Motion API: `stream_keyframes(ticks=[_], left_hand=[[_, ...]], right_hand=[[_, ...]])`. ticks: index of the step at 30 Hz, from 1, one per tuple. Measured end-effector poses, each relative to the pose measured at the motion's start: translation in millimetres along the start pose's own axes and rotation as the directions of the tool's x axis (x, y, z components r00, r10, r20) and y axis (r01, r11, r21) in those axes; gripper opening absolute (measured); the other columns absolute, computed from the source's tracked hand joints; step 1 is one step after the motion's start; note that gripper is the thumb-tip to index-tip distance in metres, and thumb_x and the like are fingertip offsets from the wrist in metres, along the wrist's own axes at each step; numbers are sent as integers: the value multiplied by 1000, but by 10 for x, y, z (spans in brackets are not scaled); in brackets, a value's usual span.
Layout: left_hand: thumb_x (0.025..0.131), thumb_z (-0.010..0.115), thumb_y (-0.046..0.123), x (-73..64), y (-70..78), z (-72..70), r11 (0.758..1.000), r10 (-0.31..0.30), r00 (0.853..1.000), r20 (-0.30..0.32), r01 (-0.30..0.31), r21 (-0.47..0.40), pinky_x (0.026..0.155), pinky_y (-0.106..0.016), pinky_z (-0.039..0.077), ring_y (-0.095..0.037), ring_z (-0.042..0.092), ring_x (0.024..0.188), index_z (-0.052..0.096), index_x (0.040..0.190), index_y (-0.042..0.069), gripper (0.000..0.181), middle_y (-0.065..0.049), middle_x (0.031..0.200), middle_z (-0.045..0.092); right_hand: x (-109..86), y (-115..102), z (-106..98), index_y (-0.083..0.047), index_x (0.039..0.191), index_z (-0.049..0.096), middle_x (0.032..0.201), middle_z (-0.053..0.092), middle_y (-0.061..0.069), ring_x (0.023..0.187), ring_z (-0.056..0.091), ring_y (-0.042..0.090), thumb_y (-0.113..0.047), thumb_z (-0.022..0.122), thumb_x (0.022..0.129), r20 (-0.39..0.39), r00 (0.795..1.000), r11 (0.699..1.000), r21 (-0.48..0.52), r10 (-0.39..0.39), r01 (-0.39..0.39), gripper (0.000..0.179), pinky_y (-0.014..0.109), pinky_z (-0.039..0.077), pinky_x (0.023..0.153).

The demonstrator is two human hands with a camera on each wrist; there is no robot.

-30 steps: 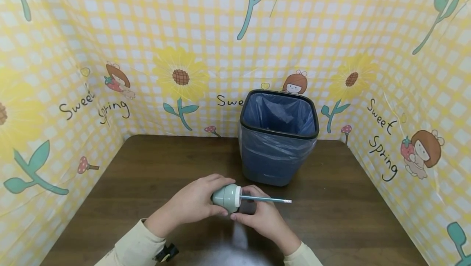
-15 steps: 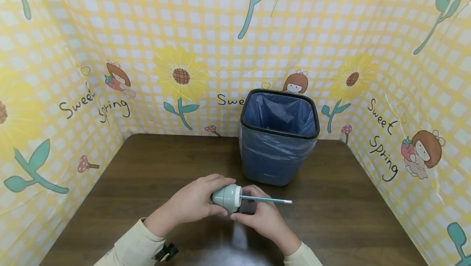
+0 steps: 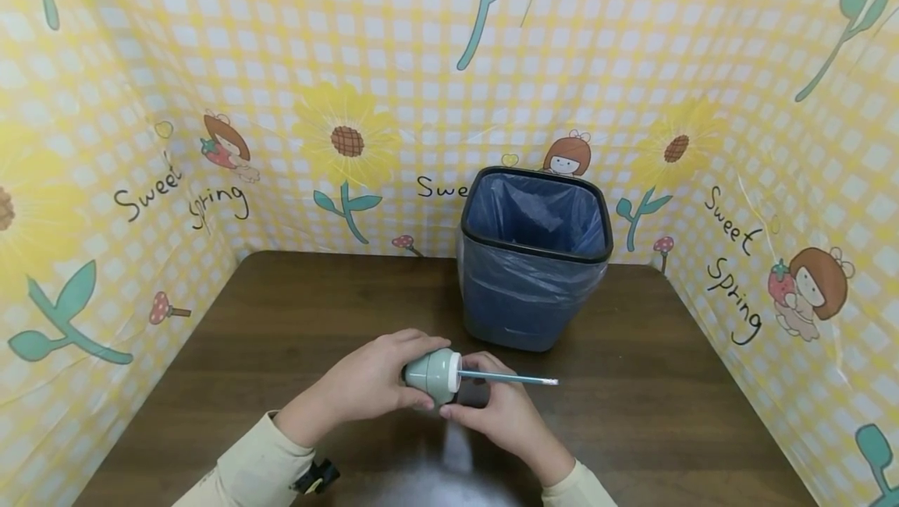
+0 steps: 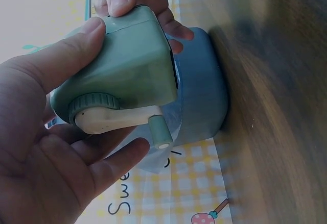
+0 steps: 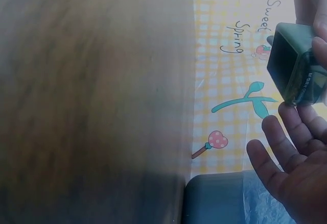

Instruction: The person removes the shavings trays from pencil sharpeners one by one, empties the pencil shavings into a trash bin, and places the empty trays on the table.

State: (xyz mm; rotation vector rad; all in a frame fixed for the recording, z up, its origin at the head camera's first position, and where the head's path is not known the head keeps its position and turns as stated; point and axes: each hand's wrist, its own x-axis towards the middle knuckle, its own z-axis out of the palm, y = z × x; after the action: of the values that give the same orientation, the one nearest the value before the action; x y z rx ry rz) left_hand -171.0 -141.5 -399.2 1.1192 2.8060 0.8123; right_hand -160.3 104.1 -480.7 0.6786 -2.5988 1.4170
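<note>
A pale green hand-crank pencil sharpener [image 3: 430,377] lies tipped on its side, held above the table between both hands. My left hand [image 3: 372,378] grips its body, thumb along one side. In the left wrist view its white crank [image 4: 112,119] with a green knob [image 4: 160,131] stands free of the fingers. From the white front a teal pencil [image 3: 509,378] sticks out to the right, eraser end outward. My right hand [image 3: 509,413] pinches the dark see-through shavings drawer [image 3: 473,394] below the pencil. The drawer's dark side also shows in the right wrist view, fingertips at its edge.
A blue waste bin [image 3: 520,312] with a clear liner and black rim stands behind the hands, slightly right. The brown wooden table [image 3: 281,304] is enclosed by a yellow checked cloth [image 3: 393,62] at the back and sides.
The head view has tilted very slightly downward. Both hands, the sharpener and the pencil keep the same pose.
</note>
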Motion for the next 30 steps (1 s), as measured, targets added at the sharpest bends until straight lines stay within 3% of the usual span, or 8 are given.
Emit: stream_keyframes(ticks=[30], left_hand=[[79, 89, 40, 40, 14, -3, 1000, 22, 1000, 9, -22, 5, 88, -28, 53, -6, 60, 107, 55, 146, 25, 77, 8, 131, 62]], right_hand=[[-21, 18, -52, -28, 119, 65, 115, 63, -20, 108, 63, 12, -57, 88, 72, -12, 1000, 1000, -16, -10, 9, 60, 44, 54, 93]])
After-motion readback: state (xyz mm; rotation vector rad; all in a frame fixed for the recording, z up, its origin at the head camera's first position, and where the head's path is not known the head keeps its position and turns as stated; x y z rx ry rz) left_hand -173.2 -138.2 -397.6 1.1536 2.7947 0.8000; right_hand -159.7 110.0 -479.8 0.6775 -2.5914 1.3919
